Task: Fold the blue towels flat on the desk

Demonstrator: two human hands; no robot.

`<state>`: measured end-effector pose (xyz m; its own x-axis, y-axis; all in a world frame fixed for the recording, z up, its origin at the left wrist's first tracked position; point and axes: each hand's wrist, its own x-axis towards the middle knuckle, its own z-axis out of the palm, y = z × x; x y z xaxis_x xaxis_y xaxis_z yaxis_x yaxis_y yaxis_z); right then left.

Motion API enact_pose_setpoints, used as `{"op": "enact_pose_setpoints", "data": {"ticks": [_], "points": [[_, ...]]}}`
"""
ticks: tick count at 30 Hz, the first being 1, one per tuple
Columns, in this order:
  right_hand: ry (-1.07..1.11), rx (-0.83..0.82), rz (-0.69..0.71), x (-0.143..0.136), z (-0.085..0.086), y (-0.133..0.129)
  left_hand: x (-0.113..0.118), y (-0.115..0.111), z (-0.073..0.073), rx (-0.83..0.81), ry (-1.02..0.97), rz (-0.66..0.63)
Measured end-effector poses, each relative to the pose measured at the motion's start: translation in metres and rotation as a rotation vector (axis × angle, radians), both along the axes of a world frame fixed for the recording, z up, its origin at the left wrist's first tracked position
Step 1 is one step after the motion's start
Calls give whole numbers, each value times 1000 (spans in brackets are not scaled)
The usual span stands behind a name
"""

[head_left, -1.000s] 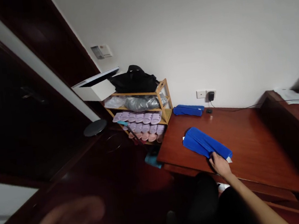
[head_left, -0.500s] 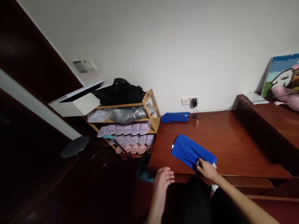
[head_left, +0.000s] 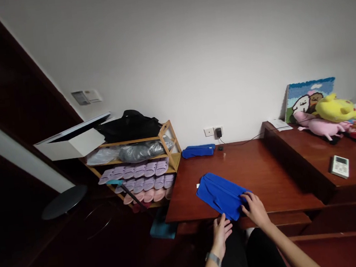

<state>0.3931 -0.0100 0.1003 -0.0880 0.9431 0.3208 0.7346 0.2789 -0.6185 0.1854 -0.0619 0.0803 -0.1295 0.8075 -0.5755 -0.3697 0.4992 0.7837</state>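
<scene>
A blue cloth, folded into a flat strip with a small white tag at its left end, lies slantwise on the reddish-brown wooden table. My right hand rests at the cloth's right end, its curved fingers apart and touching the fabric. At the table's front edge, my left hand is open, fingers spread and palm turned inward, close to the cloth's near edge. Whether its fingertips touch the cloth I cannot tell. Against the wall sits a second folded blue cloth.
Left of the table stands a wooden shoe rack with lilac and pink slippers, a black bag and an open white box. A raised surface on the right bears plush toys and a white device. A plugged-in adapter trails a cord.
My left hand has come rightward to the cloth's near edge. My right hand has loosened its pinch, and its fingers now lie spread at the cloth's right end. The view has shifted right.
</scene>
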Motion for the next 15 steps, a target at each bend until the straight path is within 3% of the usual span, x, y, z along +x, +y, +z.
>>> {"op": "enact_pose_setpoints", "data": {"ticks": [4, 9, 12, 15], "points": [[-96, -106, 91, 10, -9, 8, 11, 2, -1, -3, 39, -24], [-135, -117, -82, 7, 0, 22, 25, 6, -5, 62, 207, 55], [-158, -224, -19, 12, 9, 35, 18, 8, -4, 108, 249, 99], [-198, -328, -9, 14, 16, 42, -4, 0, 0, 156, 243, 143]]}}
